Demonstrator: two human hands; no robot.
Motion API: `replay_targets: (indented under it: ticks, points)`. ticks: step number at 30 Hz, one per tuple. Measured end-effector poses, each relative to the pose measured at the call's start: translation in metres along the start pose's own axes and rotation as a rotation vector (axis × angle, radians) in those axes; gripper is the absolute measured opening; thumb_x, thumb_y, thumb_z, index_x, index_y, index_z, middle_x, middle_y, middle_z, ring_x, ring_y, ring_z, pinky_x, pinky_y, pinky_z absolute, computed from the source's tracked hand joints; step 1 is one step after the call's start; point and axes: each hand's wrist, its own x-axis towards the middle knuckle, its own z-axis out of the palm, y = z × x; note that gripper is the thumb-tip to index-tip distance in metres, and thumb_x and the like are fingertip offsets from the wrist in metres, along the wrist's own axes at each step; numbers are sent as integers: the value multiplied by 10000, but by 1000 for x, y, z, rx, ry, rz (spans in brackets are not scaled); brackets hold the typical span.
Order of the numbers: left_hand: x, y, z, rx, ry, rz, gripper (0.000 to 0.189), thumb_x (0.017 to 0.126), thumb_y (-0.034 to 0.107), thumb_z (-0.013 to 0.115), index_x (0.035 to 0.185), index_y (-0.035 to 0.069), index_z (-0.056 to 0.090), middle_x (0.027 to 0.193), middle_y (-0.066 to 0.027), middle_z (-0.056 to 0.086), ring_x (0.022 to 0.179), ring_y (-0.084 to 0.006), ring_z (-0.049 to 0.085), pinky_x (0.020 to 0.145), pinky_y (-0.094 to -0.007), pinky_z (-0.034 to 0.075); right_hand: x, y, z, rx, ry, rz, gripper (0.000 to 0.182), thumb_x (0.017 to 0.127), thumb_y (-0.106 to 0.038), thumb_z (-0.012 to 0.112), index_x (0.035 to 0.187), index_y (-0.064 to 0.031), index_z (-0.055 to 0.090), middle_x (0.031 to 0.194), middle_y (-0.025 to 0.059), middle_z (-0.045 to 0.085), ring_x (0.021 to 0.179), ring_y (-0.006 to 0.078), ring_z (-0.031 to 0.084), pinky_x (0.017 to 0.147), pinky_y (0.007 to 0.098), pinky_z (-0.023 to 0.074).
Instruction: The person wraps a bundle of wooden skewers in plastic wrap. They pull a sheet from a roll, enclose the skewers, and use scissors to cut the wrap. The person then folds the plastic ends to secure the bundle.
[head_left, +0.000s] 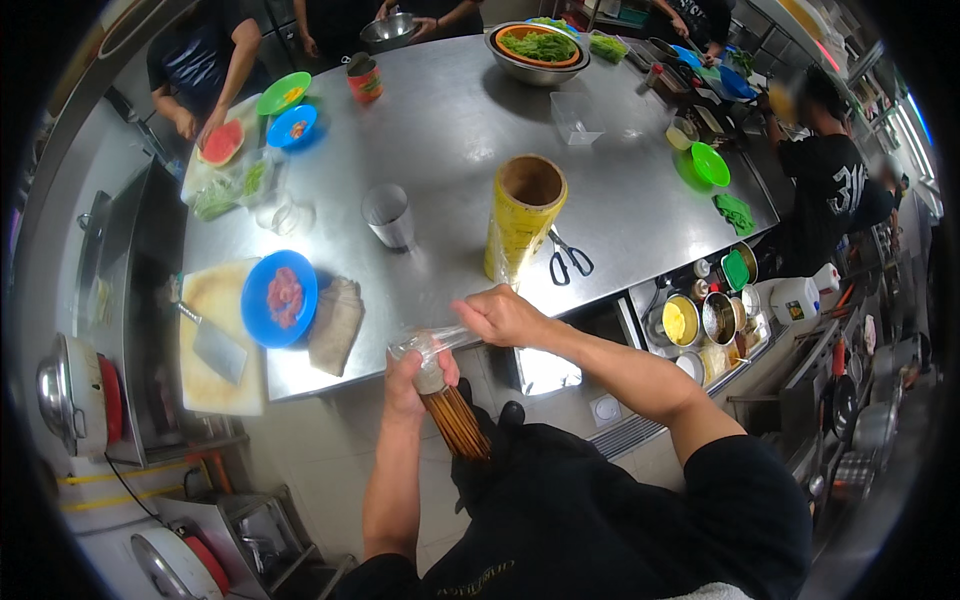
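Observation:
My left hand (405, 384) grips the wrapped end of a bundle of thin brown sticks (456, 424), perhaps chopsticks, just off the table's front edge. Clear cling film (435, 337) covers that end, and the bare sticks slant down towards me. A twisted strand of the film stretches across to my right hand (504, 313), which is closed around it. Behind my right hand, a large yellow roll of cling film (517, 236) stands upright on its cardboard core. Black-handled scissors (568, 259) lie beside the roll, partly hidden by it.
The steel table (442, 127) carries a clear plastic cup (388, 216), a blue plate (259, 330) of raw meat, a folded cloth (334, 326) and a cleaver (219, 349) on a cutting board (202, 292). Sauce pots (680, 321) sit at right. Several people work around the table.

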Motion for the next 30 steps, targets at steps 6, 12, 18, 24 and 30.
replay_targets:
  ticks: [6, 12, 18, 24, 30]
  points:
    - [1, 15, -6, 563, 82, 37, 408, 898, 300, 763, 1068, -35, 603, 803, -129, 666, 674, -239, 678, 660, -362, 559, -2, -8, -23, -103, -125, -175, 236, 1031, -198, 628, 925, 12, 645, 883, 207, 674, 828, 410, 679, 709, 454, 528]
    - [-40, 29, 8, 803, 422, 231, 261, 835, 93, 773, 1024, -16, 630, 816, -92, 701, 717, -160, 668, 692, -295, 534, -71, 80, -79, -295, 545, 389, 183, 993, -155, 651, 1094, -3, 639, 1102, 206, 654, 1014, 382, 652, 895, 489, 526]
    - [-60, 12, -27, 1108, 380, 376, 292, 862, 85, 759, 1077, -38, 604, 863, -103, 669, 704, -184, 672, 682, -330, 564, -89, 207, -65, -756, 185, 682, 343, 932, -232, 675, 1118, 56, 656, 1141, 261, 651, 1055, 410, 650, 937, 507, 524]
    - [-83, -15, -23, 950, 469, 397, 273, 860, 74, 749, 1063, -32, 600, 841, -88, 657, 704, -171, 645, 665, -312, 545, -92, 232, -74, -726, 157, 977, 373, 899, -237, 677, 1126, 58, 666, 1118, 293, 676, 1042, 465, 684, 919, 505, 574]
    - [-73, -13, -17, 962, 525, 485, 248, 920, 82, 724, 1098, -41, 603, 810, -94, 681, 692, -168, 654, 684, -311, 535, -97, 225, -99, -591, 140, 1069, 446, 832, -325, 759, 1055, 59, 721, 990, 206, 773, 981, 358, 763, 884, 424, 607]
